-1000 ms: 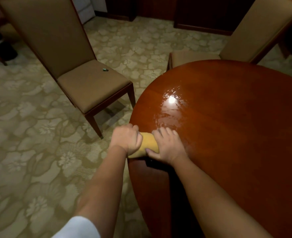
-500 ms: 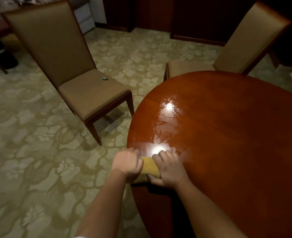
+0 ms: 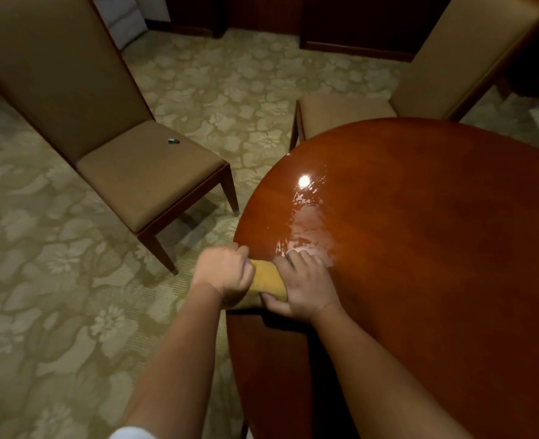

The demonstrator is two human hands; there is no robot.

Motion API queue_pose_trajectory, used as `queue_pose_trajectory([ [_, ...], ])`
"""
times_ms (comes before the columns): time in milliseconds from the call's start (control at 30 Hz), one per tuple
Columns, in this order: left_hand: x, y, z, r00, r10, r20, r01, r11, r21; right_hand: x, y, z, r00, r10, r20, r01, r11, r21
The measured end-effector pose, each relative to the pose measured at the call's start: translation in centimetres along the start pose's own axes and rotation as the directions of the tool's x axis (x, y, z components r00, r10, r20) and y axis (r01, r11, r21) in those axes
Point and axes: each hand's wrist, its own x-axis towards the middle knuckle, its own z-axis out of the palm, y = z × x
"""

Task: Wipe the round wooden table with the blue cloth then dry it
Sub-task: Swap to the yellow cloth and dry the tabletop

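Both hands, left hand (image 3: 225, 272) and right hand (image 3: 306, 288), grip yellow cloth (image 3: 266, 280) at table (image 3: 436, 248) edge.

A hotel-like dining room: upholstered high-backed chairs (image 3: 119, 147), floral carpet (image 3: 40, 280), polished round table (image 3: 420, 248).

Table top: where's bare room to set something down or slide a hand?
The round wooden table shows bare wood right of the wet sheen, out to its far rim by the right chair. Crowded only at the near-left rim, where the left hand and right hand both grip the yellow cloth. The left chair seat holds one small dark object.
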Motion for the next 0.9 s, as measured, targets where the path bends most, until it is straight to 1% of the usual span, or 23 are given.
queue_pose_trajectory([
  [67,1.7,-0.7,0.0,0.998,0.026,-0.055,-0.027,1.000,-0.009,1.4,0.6,0.4,1.000,0.012,-0.005,-0.012,1.000,-0.009],
  [167,4.3,-1.8,0.1,0.997,0.030,-0.077,-0.031,0.999,-0.011,3.7,1.8,1.2,1.000,0.016,-0.012,-0.016,1.000,0.006],
  [267,6.2,-2.6,0.1,0.997,0.051,-0.050,-0.053,0.998,-0.039,5.4,2.6,1.7,1.000,0.030,-0.009,-0.030,0.999,-0.016],
  [400,7.0,-2.8,-0.1,0.998,0.053,-0.022,-0.054,0.998,-0.015,6.0,2.8,1.6,0.998,0.057,0.014,-0.056,0.997,-0.061],
  [500,6.4,-2.4,-0.7,1.000,0.021,0.014,-0.021,1.000,-0.009,5.7,2.4,1.1,0.996,0.081,0.033,-0.078,0.995,-0.069],
  [600,4.9,-1.8,-1.0,0.997,0.033,0.071,-0.032,0.999,-0.012,4.2,1.2,0.4,0.993,0.107,0.043,-0.104,0.992,-0.071],
  [700,2.3,-1.1,-1.0,0.995,0.057,0.078,-0.057,0.998,-0.005,1.8,-0.6,-0.4,0.986,0.155,0.063,-0.150,0.986,-0.074],
  [900,-1.9,-0.4,-1.4,0.990,0.100,0.096,-0.093,0.993,-0.068,-2.0,-4.3,-1.7,0.960,0.247,0.129,-0.232,0.965,-0.123],
])
